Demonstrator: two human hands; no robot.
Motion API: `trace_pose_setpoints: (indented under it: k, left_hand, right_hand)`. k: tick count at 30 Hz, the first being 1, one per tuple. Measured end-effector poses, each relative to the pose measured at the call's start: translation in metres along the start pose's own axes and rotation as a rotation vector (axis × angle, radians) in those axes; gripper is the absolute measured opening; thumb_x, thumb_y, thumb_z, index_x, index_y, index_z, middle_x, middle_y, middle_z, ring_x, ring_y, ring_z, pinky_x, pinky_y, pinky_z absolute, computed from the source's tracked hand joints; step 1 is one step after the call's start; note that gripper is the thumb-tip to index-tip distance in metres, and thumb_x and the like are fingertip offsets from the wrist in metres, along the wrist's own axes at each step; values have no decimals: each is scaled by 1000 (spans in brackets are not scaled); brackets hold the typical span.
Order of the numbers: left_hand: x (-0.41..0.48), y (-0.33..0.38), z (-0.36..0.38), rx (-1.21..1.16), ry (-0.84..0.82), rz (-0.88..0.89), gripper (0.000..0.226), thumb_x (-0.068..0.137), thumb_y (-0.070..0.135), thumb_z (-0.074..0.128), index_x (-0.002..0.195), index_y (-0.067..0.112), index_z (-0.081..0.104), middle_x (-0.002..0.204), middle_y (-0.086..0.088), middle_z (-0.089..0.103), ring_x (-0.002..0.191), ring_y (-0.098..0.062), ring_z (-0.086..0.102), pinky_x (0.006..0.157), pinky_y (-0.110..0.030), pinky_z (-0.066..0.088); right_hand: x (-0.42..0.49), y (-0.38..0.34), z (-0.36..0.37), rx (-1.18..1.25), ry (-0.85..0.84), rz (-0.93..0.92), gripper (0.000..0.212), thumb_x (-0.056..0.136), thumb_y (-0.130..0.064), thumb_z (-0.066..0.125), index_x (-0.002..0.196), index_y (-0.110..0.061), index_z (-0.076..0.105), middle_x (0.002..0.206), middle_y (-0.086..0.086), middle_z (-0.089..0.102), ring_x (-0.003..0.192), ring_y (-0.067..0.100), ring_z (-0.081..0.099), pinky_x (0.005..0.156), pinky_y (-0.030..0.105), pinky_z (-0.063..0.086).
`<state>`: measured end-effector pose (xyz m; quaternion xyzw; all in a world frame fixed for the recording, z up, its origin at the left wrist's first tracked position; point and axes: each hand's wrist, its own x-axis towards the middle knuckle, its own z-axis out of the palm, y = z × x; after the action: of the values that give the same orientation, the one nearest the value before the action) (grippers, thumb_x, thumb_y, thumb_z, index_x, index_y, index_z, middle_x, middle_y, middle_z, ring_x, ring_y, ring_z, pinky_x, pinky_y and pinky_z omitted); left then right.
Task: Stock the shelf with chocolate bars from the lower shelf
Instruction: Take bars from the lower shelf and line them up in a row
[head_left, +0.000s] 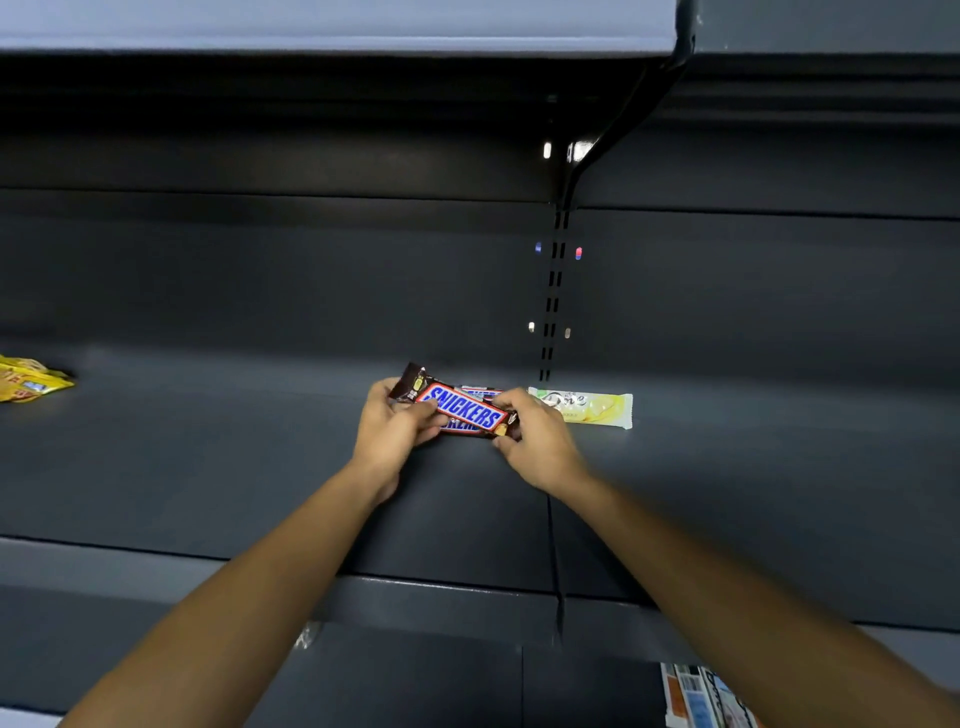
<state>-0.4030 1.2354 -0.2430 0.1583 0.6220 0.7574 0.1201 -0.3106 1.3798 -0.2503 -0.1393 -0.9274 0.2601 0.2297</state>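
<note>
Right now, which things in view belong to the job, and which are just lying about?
Job: Snickers bars, held at either end by left hand and right hand; dark shelf under them; pale wrapped bar beside them.
Lying about: yellow packets at the shelf's left edge; printed packs at bottom right.

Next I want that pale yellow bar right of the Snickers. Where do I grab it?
Pinch the yellow bar across its narrow width near the free right end, coming from above. It lies flat, lengthwise along the shelf, and the right hand, holding the Snickers, crowds its left end.
</note>
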Motion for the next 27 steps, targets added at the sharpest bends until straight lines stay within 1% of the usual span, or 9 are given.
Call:
trace_pose_setpoints:
  k: [2, 4, 6, 8, 12, 17, 20, 23, 27]
  left_hand:
    - [5, -6, -12, 115, 50, 42, 21, 88, 7, 61, 99, 21, 51, 90, -4, 67, 65, -13, 66, 72, -28, 57]
    - [8, -11, -23, 335, 83, 108, 11, 85, 20, 67, 90, 27, 59, 92, -2, 70, 78, -20, 68, 84, -38, 55]
    - [9, -13, -30, 556, 109, 149, 10, 84, 28, 67, 93, 25, 64, 93, 2, 70, 89, -18, 65, 90, -34, 50]
    - [9, -14, -31, 660, 129, 147, 20, 85, 29, 67, 103, 19, 66, 95, 2, 69, 91, -14, 61, 87, -26, 47]
    - [11, -16, -31, 709, 130, 126, 26, 83, 28, 70, 105, 14, 68, 94, -1, 69, 91, -15, 61, 83, -24, 46]
    - [18, -19, -32, 742, 148, 110, 25, 80, 23, 73, 103, 14, 68, 93, -2, 67, 87, -13, 59, 82, -20, 42]
    - [25, -21, -31, 770, 168, 94, 28, 78, 25, 75, 102, 14, 66, 98, -2, 66, 93, -17, 61, 83, -23, 44]
    - [30, -24, -31, 806, 181, 91, 44, 76, 28, 76, 114, 13, 61, 116, -8, 61, 105, -23, 58, 94, -29, 43]
    - [28, -18, -29, 882, 9, 57, 58, 87, 26, 64, 138, 10, 42, 131, -8, 56, 123, -25, 49, 103, -31, 37]
  right_hand:
    - [2, -1, 6, -15, 7, 5, 46, 82, -9, 66, 125, -16, 52, 118, 5, 53, 99, 22, 56, 87, 26, 41]
    - [4, -2, 10, -22, 3, 19, 46, 82, -7, 66, 126, -16, 55, 115, 4, 49, 95, 23, 55, 89, 25, 41]
    - [6, -4, 15, -19, 16, 35, 45, 82, -5, 65, 125, -18, 56, 108, 1, 45, 89, 18, 51, 89, 23, 41]
    - [8, -4, 19, -40, 35, 56, 45, 82, -4, 64, 124, -19, 58, 110, 2, 48, 92, 17, 52, 87, 22, 42]
    - [9, -1, 27, -1, 51, 136, 42, 79, -5, 67, 119, -17, 58, 113, 5, 57, 92, 19, 59, 84, 25, 49]
    - [10, 4, 31, 83, 101, 228, 32, 81, -7, 66, 111, -11, 56, 89, 1, 57, 79, 14, 56, 73, 26, 49]
    - [11, 4, 33, 75, 167, 272, 37, 81, -8, 67, 114, -12, 51, 107, 6, 53, 92, 19, 57, 83, 33, 51]
    - [12, 4, 33, 74, 190, 305, 48, 82, -10, 68, 126, -9, 47, 119, 9, 50, 105, 23, 55, 91, 33, 47]
    - [12, 4, 34, 26, 128, 273, 36, 87, -10, 59, 122, -8, 49, 110, 9, 64, 103, 24, 58, 83, 28, 46]
